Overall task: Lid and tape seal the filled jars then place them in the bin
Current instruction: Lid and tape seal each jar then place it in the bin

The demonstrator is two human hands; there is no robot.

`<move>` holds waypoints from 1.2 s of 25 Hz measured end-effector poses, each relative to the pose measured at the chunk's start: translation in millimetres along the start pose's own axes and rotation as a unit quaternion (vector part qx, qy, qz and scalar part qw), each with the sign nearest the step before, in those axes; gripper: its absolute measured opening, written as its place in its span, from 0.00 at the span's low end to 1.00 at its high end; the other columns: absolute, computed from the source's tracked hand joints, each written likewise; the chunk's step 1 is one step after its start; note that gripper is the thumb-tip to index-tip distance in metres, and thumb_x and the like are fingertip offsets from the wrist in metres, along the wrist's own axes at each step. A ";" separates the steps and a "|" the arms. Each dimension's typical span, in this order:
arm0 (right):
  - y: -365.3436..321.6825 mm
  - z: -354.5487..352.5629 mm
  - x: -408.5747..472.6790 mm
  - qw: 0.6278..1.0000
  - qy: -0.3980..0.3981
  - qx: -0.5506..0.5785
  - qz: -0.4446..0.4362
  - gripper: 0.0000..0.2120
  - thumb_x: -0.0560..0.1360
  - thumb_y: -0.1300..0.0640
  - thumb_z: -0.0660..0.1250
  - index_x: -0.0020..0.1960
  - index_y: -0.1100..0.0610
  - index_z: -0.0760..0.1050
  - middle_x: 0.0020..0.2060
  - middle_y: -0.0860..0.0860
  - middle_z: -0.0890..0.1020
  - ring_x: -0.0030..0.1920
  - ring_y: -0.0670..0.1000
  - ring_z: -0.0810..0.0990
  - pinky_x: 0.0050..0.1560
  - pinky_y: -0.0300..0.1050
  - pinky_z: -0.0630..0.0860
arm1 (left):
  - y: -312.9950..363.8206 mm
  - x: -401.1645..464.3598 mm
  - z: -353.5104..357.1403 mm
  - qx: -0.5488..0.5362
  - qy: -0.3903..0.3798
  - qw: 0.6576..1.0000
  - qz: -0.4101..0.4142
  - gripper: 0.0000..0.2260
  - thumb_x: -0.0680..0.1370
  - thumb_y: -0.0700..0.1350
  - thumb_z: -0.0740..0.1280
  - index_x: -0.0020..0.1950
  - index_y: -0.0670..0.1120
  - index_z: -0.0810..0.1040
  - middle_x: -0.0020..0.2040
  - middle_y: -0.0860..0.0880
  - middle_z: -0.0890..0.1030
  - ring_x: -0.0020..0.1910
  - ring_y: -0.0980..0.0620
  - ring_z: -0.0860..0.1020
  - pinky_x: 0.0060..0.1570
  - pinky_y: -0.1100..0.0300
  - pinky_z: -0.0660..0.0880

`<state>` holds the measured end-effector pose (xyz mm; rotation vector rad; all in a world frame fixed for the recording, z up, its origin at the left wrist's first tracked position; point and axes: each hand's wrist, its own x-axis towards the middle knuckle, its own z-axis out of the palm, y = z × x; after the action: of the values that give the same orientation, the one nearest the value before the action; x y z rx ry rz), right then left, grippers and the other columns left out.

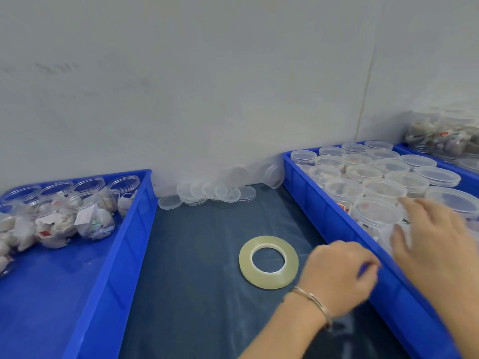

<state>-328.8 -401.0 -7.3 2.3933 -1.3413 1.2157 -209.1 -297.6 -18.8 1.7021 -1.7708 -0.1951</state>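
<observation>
- The right hand (438,239) reaches over the right blue bin (363,244), its fingers spread and loose over a lidded jar (375,213); they clasp nothing that can be made out through the blur.
- The left hand (339,275), a bracelet (315,303) on its wrist, curls its fingers over that bin's near rim.
- The left blue bin (108,244) holds open filled jars (85,211).
- Loose clear lids (215,193) lie by the wall.
- The tape roll (268,262) lies flat on the dark mat (197,268) between the bins.

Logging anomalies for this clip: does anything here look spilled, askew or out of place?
Mostly tidy. The loose lids lie in an untidy overlapping heap against the wall, a few tipped on edge. The tape roll lies flat on the mat. No spill or damage shows.
</observation>
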 end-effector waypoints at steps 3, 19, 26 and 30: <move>-106.2 5.8 -26.4 0.975 -0.069 0.190 -0.095 0.22 0.64 0.74 0.69 0.57 0.64 0.77 0.50 0.60 0.80 0.49 0.64 0.79 0.50 0.57 0.76 | -33.8 -31.6 -71.0 0.037 0.077 0.989 -0.117 0.08 0.78 0.44 0.62 0.51 0.48 0.81 0.49 0.49 0.82 0.50 0.47 0.78 0.51 0.49 0.74; -377.0 18.5 -146.0 0.743 -0.363 0.351 -0.439 0.27 0.81 0.60 0.55 0.76 0.65 0.49 0.72 0.58 0.60 0.70 0.56 0.57 0.71 0.44 0.51 | -173.3 -368.9 -281.5 0.205 0.359 0.617 -0.670 0.34 0.72 0.42 0.73 0.73 0.38 0.61 0.72 0.32 0.61 0.69 0.30 0.59 0.67 0.37 0.60; -375.7 20.1 -146.4 0.738 -0.369 0.346 -0.445 0.27 0.82 0.59 0.53 0.77 0.63 0.48 0.72 0.57 0.59 0.71 0.55 0.56 0.71 0.43 0.49 | -187.1 -373.7 -301.0 0.241 0.311 0.585 -0.709 0.27 0.71 0.32 0.70 0.66 0.31 0.63 0.58 0.25 0.71 0.57 0.26 0.69 0.54 0.40 0.68; -376.0 20.0 -146.8 0.735 -0.371 0.343 -0.452 0.27 0.82 0.59 0.52 0.77 0.63 0.48 0.72 0.57 0.59 0.71 0.55 0.56 0.72 0.42 0.49 | -183.9 -366.9 -297.5 0.205 0.338 0.623 -0.675 0.17 0.75 0.32 0.66 0.64 0.36 0.71 0.55 0.31 0.78 0.60 0.32 0.72 0.56 0.44 0.68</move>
<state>-69.6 -91.9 -30.7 3.4848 0.5231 0.4460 81.6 117.7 -18.2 2.6019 0.3113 0.2395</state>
